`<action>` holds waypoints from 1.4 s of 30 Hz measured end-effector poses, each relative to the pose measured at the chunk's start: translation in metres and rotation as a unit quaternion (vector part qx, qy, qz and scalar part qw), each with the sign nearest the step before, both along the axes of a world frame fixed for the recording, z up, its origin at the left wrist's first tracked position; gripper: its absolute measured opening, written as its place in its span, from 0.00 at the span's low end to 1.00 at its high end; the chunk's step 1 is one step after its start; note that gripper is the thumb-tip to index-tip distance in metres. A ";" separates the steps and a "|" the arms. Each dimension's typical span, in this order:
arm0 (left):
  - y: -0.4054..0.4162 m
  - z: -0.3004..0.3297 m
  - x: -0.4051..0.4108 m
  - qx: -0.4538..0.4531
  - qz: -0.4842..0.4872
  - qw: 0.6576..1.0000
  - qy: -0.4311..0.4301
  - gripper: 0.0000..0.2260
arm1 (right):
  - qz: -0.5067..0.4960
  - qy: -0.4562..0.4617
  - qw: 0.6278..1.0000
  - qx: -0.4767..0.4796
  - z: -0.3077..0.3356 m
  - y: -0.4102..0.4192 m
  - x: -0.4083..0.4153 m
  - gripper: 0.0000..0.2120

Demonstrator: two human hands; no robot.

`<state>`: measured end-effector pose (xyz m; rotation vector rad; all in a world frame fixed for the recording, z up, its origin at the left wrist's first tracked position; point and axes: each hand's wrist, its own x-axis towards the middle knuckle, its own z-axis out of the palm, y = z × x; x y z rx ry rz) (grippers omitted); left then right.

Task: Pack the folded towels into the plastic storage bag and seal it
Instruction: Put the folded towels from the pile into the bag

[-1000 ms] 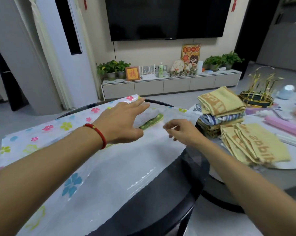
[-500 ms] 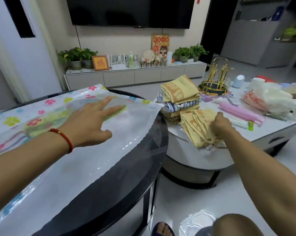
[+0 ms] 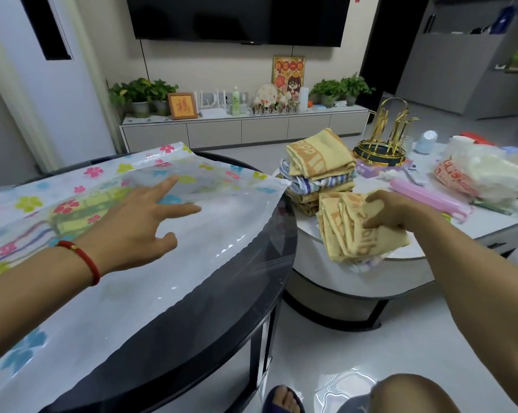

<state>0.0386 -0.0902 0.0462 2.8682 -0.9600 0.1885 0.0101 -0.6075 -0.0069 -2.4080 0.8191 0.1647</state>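
Observation:
The clear plastic storage bag (image 3: 150,281) with coloured flowers lies flat across the black round table (image 3: 228,329); a green-and-yellow towel (image 3: 85,210) shows through it. My left hand (image 3: 138,225) rests on the bag's top layer with fingers spread, holding nothing. My right hand (image 3: 397,213) grips a folded yellow towel (image 3: 350,234) with orange lettering, lifted slightly at the edge of the white low table (image 3: 341,281). Behind it stands a stack of folded towels (image 3: 320,171), yellow on top, striped blue beneath.
On the white table sit a gold rack (image 3: 382,144), a pink long case (image 3: 427,198) and a crumpled plastic bag (image 3: 478,174). A TV cabinet (image 3: 242,126) with plants lines the far wall. My knee and sandalled foot (image 3: 284,397) are at the bottom.
My right hand left the bag's opening, reached right to the white table and closed on the yellow towel, now lifting it. My left hand stayed on the bag. The view swung right.

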 end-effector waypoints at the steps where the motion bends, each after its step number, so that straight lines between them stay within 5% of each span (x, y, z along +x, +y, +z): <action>1: 0.007 -0.002 -0.004 0.000 0.005 1.000 0.005 0.26 | -0.007 -0.012 0.998 0.059 0.008 0.004 -0.004 0.32; 4: 0.027 -0.010 -0.018 0.011 0.037 0.999 0.011 0.24 | 0.014 -0.068 0.972 0.226 0.026 0.030 -0.024 0.19; 7: 0.048 -0.016 -0.032 0.021 0.077 0.997 0.013 0.26 | 0.099 -0.073 0.935 0.333 0.044 0.066 -0.046 0.20; 13: 0.091 0.014 -0.035 0.012 0.036 0.998 0.052 0.47 | 0.274 -0.009 0.847 0.456 0.066 0.159 -0.054 0.29; 19: 0.113 0.076 -0.016 0.017 0.004 0.996 0.082 0.54 | 0.393 -0.022 0.751 0.530 0.057 0.296 -0.006 0.18; 25: 0.117 0.101 -0.017 0.044 -0.006 0.994 0.099 0.59 | 0.381 -0.021 0.774 0.506 0.031 0.421 0.079 0.18; 31: 0.122 0.113 -0.010 0.016 -0.003 0.997 0.081 0.58 | 0.171 -0.216 0.690 0.669 0.016 0.499 0.148 0.26; 37: 0.127 0.104 -0.007 0.029 0.003 0.996 0.081 0.57 | 0.169 -0.197 0.834 0.487 -0.043 0.507 0.141 0.35; 42: 0.121 0.091 -0.012 0.033 0.003 0.997 0.068 0.55 | 0.171 -0.218 0.880 0.385 -0.034 0.479 0.135 0.26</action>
